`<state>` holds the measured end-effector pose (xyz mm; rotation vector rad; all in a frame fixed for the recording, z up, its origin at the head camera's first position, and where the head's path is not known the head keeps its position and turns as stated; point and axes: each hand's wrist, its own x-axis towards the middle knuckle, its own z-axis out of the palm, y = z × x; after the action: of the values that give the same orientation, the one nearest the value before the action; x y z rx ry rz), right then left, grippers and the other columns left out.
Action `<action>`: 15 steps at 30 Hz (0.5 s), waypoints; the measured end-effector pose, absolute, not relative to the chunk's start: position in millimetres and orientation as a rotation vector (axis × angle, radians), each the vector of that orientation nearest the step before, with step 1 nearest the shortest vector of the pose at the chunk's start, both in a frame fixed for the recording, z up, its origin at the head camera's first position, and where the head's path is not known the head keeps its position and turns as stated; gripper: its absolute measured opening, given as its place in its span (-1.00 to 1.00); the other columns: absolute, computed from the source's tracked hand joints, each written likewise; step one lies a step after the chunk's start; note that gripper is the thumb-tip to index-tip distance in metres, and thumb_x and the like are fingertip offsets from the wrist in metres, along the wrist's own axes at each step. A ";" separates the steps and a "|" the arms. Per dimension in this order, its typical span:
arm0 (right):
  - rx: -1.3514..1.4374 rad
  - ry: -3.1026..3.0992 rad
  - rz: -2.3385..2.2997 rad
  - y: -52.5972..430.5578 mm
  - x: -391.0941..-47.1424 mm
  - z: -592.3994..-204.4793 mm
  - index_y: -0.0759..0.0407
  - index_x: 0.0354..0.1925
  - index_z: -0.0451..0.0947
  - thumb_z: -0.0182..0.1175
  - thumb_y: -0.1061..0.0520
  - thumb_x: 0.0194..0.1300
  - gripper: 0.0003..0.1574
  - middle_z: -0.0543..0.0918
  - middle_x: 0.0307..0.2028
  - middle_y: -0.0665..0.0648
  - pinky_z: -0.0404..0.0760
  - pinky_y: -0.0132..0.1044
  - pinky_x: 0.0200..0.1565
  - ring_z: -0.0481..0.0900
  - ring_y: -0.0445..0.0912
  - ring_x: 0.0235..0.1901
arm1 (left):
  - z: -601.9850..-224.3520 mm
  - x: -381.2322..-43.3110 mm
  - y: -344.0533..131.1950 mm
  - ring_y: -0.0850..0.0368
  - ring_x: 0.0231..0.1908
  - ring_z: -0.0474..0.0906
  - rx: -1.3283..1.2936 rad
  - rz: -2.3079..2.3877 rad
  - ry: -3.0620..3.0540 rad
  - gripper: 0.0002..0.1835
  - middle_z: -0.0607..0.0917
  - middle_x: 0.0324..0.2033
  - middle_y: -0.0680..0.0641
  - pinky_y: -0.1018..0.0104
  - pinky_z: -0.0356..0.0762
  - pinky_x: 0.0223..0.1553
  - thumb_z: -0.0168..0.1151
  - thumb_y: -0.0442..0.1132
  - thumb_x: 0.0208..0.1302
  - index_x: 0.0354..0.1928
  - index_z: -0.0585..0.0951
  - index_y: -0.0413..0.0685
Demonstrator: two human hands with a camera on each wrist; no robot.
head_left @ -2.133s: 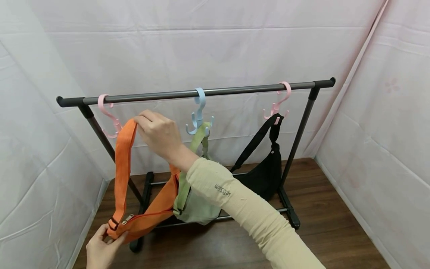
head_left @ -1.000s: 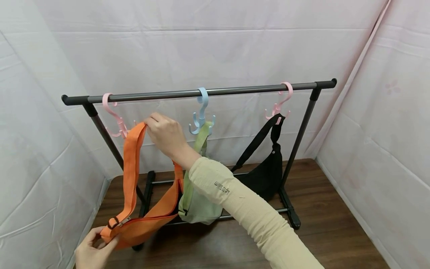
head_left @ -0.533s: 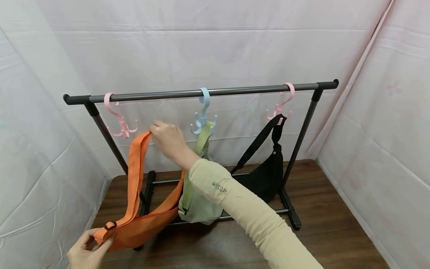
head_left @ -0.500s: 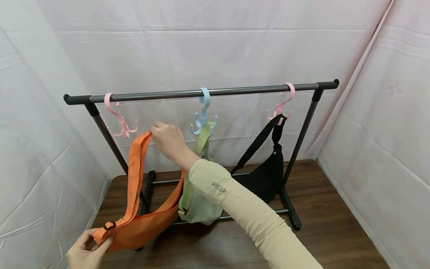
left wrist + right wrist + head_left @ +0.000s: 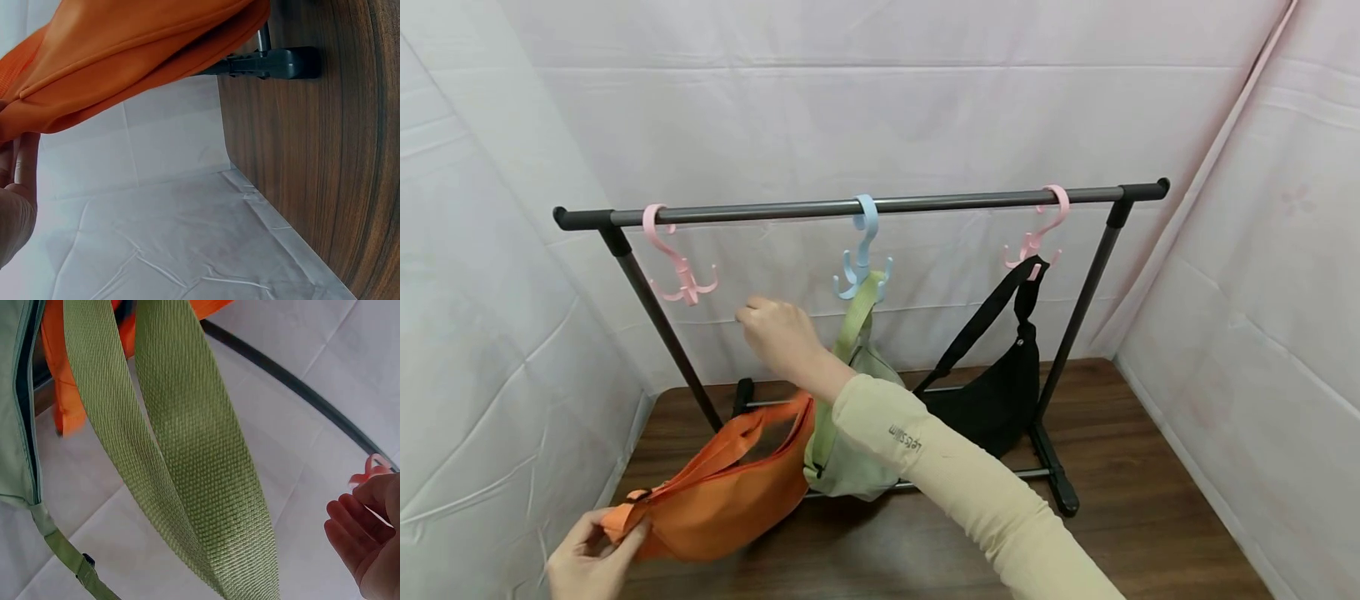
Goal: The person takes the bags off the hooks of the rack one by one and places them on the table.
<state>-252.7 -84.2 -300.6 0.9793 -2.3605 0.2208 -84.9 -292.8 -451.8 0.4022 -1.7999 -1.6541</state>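
From where I stand, reading the rack as a dial seen from the person's side, the orange bag sags between seven and eight o'clock, its strap lying slack along the top and its far end right up against the green bag. Out at eight, the left hand pinches the near end between thumb and fingers, beside the buckle. The right hand hovers around nine, fingers loosely curled, above the orange bag and apart from it; its cream sleeve slants in from five o'clock. Up at ten a pink hook hangs on the rail, and at twelve a blue hook bears the green bag. The black bag hangs at four, its strap over the other pink hook at two.
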 end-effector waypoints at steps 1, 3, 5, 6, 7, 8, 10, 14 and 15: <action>0.990 -2.350 0.245 -82.7 -250.7 -301.5 0.07 -0.26 0.65 0.06 0.23 0.25 -0.77 0.63 -0.35 -0.04 0.53 -0.50 -0.47 0.59 -0.24 -0.44 | -451.8 -84.8 -293.6 0.48 -0.65 0.52 0.406 -1.639 -1.800 -0.57 0.61 -0.66 0.22 0.68 0.45 -0.64 0.22 -0.79 -0.28 -0.56 0.60 -0.05; 1.005 -2.330 0.301 -79.0 -246.3 -303.5 0.07 -0.24 0.65 0.07 0.21 0.26 -0.79 0.64 -0.33 -0.04 0.54 -0.49 -0.41 0.59 -0.23 -0.39 | -451.4 -84.8 -295.5 0.48 -0.67 0.51 0.414 -1.625 -1.792 -0.57 0.61 -0.68 0.24 0.69 0.43 -0.66 0.23 -0.77 -0.27 -0.57 0.60 -0.01; 1.022 -2.314 0.374 -74.4 -241.3 -305.5 0.08 -0.20 0.64 0.08 0.20 0.26 -0.79 0.65 -0.29 -0.02 0.55 -0.49 -0.33 0.60 -0.23 -0.33 | -450.4 -84.9 -297.5 0.48 -0.67 0.51 0.412 -1.619 -1.776 -0.55 0.62 -0.68 0.26 0.69 0.42 -0.67 0.22 -0.78 -0.26 -0.57 0.61 0.01; 1.025 -2.308 0.411 -72.1 -238.7 -306.5 0.09 -0.19 0.64 0.08 0.20 0.26 -0.78 0.65 -0.28 -0.02 0.55 -0.49 -0.30 0.60 -0.23 -0.31 | -449.5 -84.8 -298.3 0.48 -0.67 0.51 0.408 -1.617 -1.771 -0.55 0.62 -0.68 0.26 0.69 0.42 -0.68 0.22 -0.78 -0.26 -0.57 0.61 0.01; 1.027 -2.303 0.448 -69.7 -236.1 -307.5 0.09 -0.18 0.63 0.08 0.20 0.25 -0.78 0.65 -0.26 -0.01 0.55 -0.49 -0.27 0.60 -0.23 -0.29 | -448.6 -84.6 -299.2 0.49 -0.67 0.51 0.400 -1.611 -1.766 -0.54 0.62 -0.67 0.27 0.69 0.41 -0.68 0.22 -0.78 -0.26 -0.57 0.62 0.02; 1.027 -2.298 0.472 -67.5 -233.6 -308.5 0.09 -0.17 0.63 0.08 0.20 0.25 -0.77 0.66 -0.24 -0.01 0.55 -0.47 -0.24 0.60 -0.22 -0.27 | -447.8 -84.4 -300.2 0.49 -0.66 0.52 0.385 -1.608 -1.758 -0.53 0.63 -0.67 0.27 0.69 0.42 -0.68 0.20 -0.79 -0.26 -0.57 0.62 0.01; 1.028 -2.299 0.511 -63.3 -229.0 -310.7 0.10 -0.16 0.63 0.09 0.20 0.25 -0.77 0.66 -0.22 0.01 0.55 -0.46 -0.19 0.61 -0.20 -0.23 | -444.7 -83.3 -301.7 0.50 -0.64 0.52 0.384 -1.589 -1.758 -0.54 0.63 -0.65 0.29 0.69 0.42 -0.68 0.20 -0.79 -0.25 -0.57 0.61 0.01; 1.016 -2.329 0.554 -56.0 -222.8 -317.2 0.11 -0.14 0.62 0.09 0.19 0.25 -0.76 0.66 -0.17 0.01 0.56 -0.45 -0.18 0.61 -0.19 -0.19 | -437.6 -80.1 -308.3 0.55 -0.62 0.52 0.451 -1.488 -1.822 -0.58 0.60 -0.65 0.37 0.69 0.43 -0.67 0.25 -0.72 -0.21 -0.56 0.60 0.03; 1.011 -2.334 0.575 -54.2 -221.7 -319.4 0.11 -0.14 0.62 0.09 0.19 0.24 -0.76 0.66 -0.17 0.01 0.56 -0.46 -0.21 0.61 -0.20 -0.21 | -435.3 -78.9 -310.0 0.56 -0.63 0.50 0.480 -1.459 -1.844 -0.60 0.58 -0.65 0.40 0.69 0.42 -0.68 0.27 -0.69 -0.20 -0.56 0.59 0.06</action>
<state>-221.7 -54.2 -319.4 1.0109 -2.3340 0.5745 -78.9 -310.0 -435.3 0.4798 -1.8439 -1.4588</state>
